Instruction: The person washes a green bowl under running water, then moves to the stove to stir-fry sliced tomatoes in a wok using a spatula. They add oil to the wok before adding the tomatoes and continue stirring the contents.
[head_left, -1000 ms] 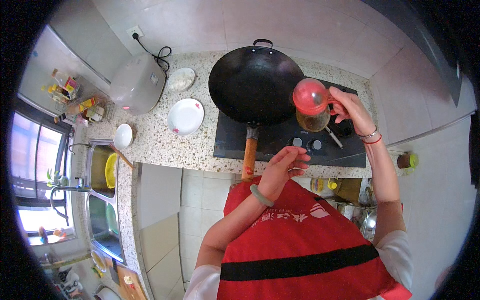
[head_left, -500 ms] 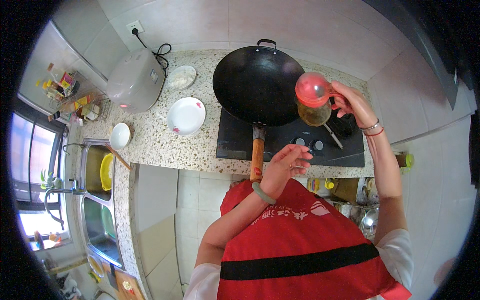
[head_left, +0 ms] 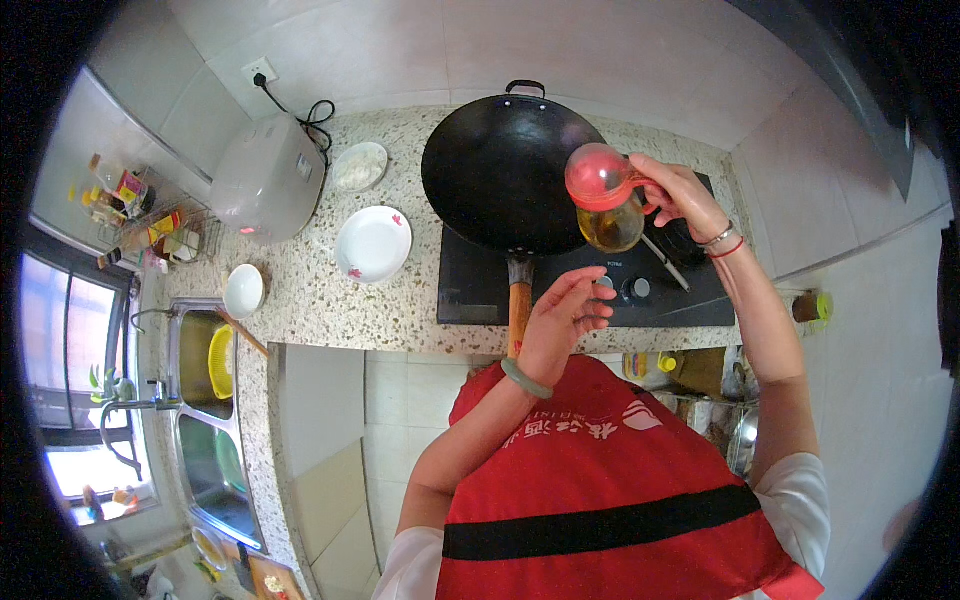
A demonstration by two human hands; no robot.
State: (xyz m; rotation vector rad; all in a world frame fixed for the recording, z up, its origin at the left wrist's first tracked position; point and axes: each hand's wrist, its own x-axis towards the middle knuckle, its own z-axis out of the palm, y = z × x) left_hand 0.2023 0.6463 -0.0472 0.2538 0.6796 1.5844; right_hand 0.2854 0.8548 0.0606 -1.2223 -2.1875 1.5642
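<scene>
Jug [head_left: 605,198] looks red-topped and clear, holding amber liquid [head_left: 614,236].

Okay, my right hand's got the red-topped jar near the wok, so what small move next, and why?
I'd probably ease the jar slightly left, nearer the wok's middle: your right hand holds it by its red handle, and in this view its lower part overlaps the wok's right rim and the cooktop.
</scene>
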